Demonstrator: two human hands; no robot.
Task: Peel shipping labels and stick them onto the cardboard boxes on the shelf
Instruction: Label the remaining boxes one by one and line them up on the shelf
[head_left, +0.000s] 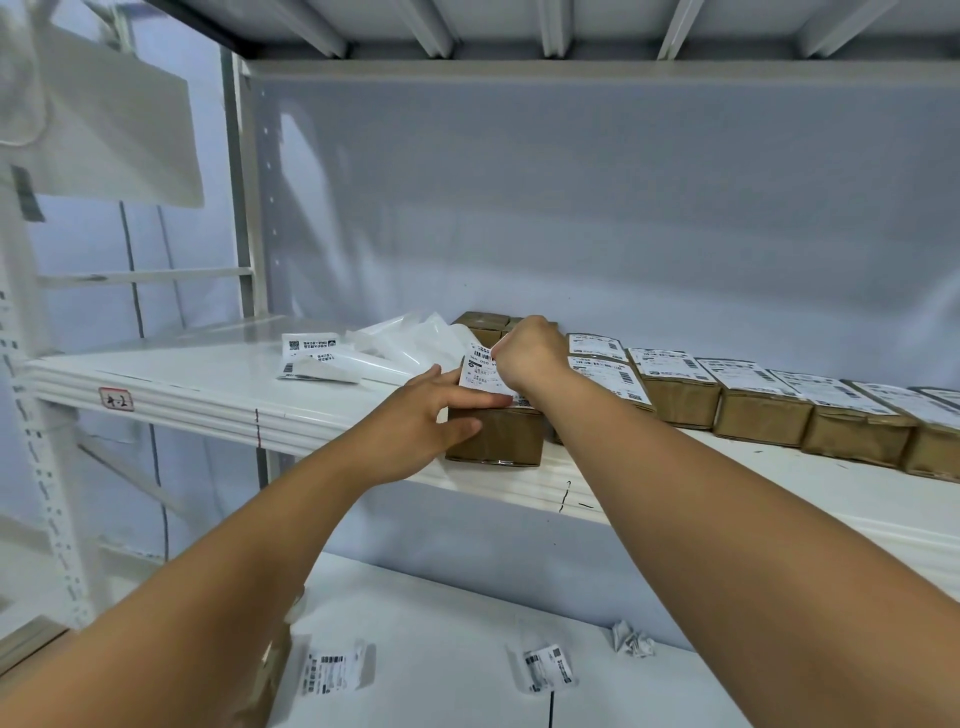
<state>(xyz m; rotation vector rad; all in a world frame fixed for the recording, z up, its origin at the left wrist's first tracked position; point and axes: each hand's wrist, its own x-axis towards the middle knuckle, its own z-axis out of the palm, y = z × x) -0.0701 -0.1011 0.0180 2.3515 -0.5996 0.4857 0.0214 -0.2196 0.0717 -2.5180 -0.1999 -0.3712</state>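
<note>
A small cardboard box (498, 436) stands at the front edge of the white shelf (208, 384). A white shipping label (480, 371) lies partly on its top, its far end lifted. My left hand (431, 410) rests against the box's left side, with straight fingers pressing the label's near edge down. My right hand (530, 356) is curled over the label's far end and pinches it. To the right runs a row of several labelled boxes (675, 395). Another box (483, 322) sits behind my right hand.
Loose labels (311, 353) and translucent backing sheets (410, 343) lie on the shelf to the left. On the lower shelf (441, 649) are two label pieces (332, 670) (548, 670) and a crumpled paper (631, 642). A metal upright (249, 208) stands at the left.
</note>
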